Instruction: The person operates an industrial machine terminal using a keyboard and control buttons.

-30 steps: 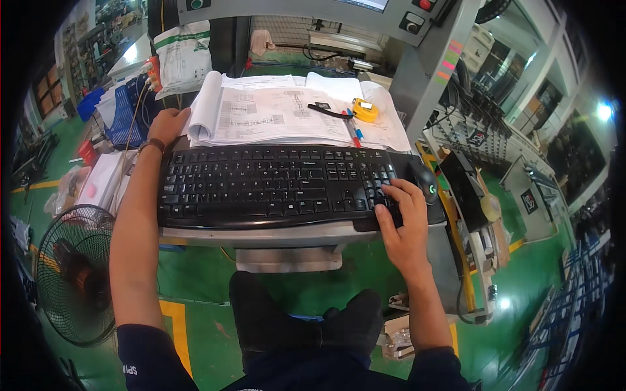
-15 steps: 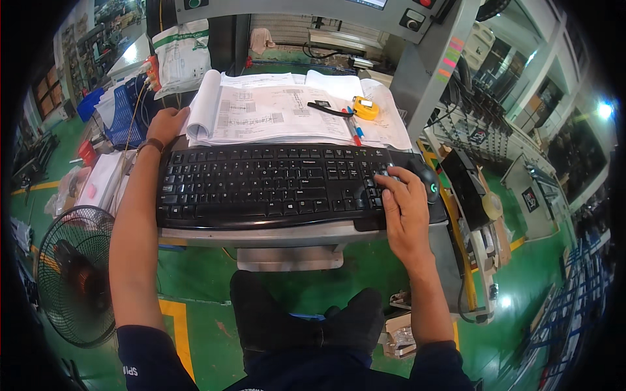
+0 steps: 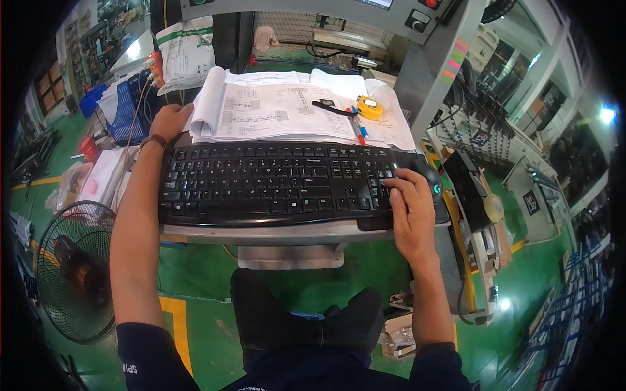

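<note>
A long black keyboard (image 3: 261, 207) lies along the near edge of a metal desk shelf. Over its number pad is my right hand (image 3: 415, 212), fingers apart and slightly bent, the fingertips at the keys. Just right of that hand sits a black computer mouse (image 3: 427, 174). Behind the keyboard, a stack of technical drawings (image 3: 261, 112) lies spread, its left pages rolled over. My left hand (image 3: 171, 122) rests at the left edge of the drawings, holding nothing I can see; its fingertips are partly hidden. On the drawings' right side lie a yellow tape measure (image 3: 370, 109) and pens (image 3: 358, 127).
A black fan (image 3: 75, 274) stands at the left, near my forearm. Blue plastic bins (image 3: 124, 111) and a white plastic packet (image 3: 187, 55) are beyond my left hand. A grey machine panel (image 3: 313, 13) overhangs the far side. Cardboard boxes (image 3: 398, 335) sit below the desk.
The view has shifted slightly. My right hand stays at the number pad, its fingers drawn a little back and more bent. My left hand keeps its place beside the drawings.
</note>
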`<control>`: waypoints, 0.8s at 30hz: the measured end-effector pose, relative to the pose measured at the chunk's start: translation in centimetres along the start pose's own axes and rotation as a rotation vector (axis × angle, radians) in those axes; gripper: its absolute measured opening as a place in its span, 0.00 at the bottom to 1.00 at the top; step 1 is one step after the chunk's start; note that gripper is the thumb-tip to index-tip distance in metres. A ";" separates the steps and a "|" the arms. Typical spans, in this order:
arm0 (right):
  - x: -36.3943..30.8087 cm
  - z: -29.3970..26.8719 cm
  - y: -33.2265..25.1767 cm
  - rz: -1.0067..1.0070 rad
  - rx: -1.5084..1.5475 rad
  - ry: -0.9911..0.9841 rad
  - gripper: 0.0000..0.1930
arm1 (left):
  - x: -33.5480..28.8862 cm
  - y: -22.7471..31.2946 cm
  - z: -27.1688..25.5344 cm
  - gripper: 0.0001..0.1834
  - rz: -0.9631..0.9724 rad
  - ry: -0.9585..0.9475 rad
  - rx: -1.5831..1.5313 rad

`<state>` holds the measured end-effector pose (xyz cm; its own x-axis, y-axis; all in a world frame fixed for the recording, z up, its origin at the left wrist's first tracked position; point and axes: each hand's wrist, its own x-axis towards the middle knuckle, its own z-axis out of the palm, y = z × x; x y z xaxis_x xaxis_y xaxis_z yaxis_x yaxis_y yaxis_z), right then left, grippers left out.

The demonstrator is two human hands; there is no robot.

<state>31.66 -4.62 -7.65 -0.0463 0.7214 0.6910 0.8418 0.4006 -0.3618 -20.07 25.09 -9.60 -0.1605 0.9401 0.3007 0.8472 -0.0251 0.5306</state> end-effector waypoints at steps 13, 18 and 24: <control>0.0 0.0 -0.1 -0.008 -0.011 0.008 0.10 | 0.5 -0.7 0.2 0.35 -0.002 0.005 0.006; 0.0 0.1 0.1 -0.015 -0.022 0.002 0.10 | 0.3 -0.4 0.3 0.35 0.013 0.008 0.008; 0.1 0.1 -0.1 -0.008 -0.015 -0.001 0.10 | 0.5 -0.8 0.3 0.35 -0.004 -0.006 0.002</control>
<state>31.55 -4.56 -7.60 -0.0543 0.7188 0.6931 0.8494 0.3982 -0.3465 -20.66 25.71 -10.03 -0.1608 0.9421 0.2942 0.8479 -0.0208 0.5298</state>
